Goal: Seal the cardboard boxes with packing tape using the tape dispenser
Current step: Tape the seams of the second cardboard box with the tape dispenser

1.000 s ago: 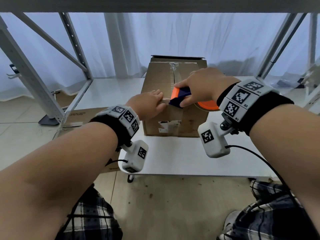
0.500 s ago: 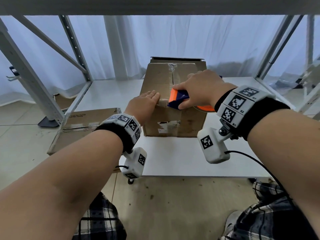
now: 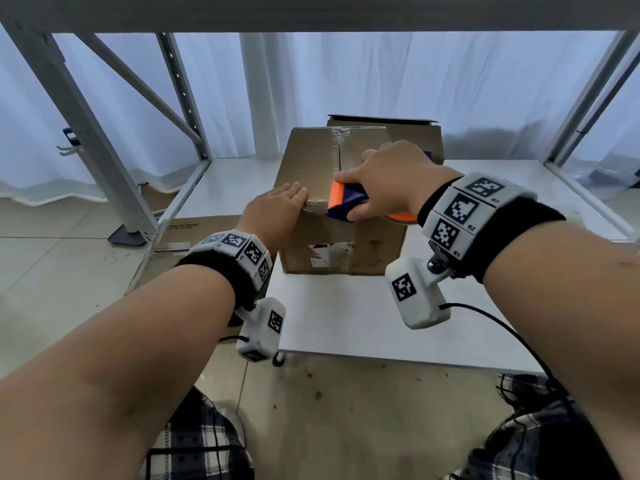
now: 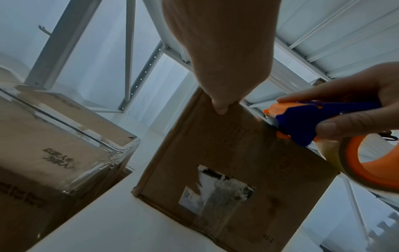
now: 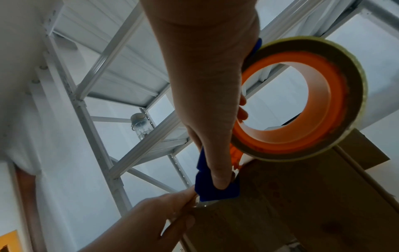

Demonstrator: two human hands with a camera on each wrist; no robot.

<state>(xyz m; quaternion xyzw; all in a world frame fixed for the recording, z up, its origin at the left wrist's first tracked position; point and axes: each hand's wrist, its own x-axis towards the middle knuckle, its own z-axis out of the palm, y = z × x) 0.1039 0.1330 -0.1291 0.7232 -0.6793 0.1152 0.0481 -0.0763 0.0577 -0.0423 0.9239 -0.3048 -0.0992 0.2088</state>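
Head view: the cardboard box [image 3: 341, 188] stands on the white table [image 3: 346, 317], a second box [image 3: 408, 133] just behind it. The left hand [image 3: 277, 213] lies flat, fingers straight, on the near top edge, probably to pin the flap and steady the box. The right hand [image 3: 391, 181] wraps the blue-and-orange tape dispenser [image 3: 344, 202], whose nose sits at the near end of the centre seam, likely so a strip can run along it.

Left wrist view: the left fingers [image 4: 220, 104] press over the box's upper edge; the dispenser is close beside them. An already taped box [image 4: 54, 145] stands well apart on the left.

Right wrist view: the right thumb reaches along the dispenser's blue body [image 5: 215, 189], the tape roll [image 5: 302, 98] hangs beside the palm, and the blade end meets the box edge.
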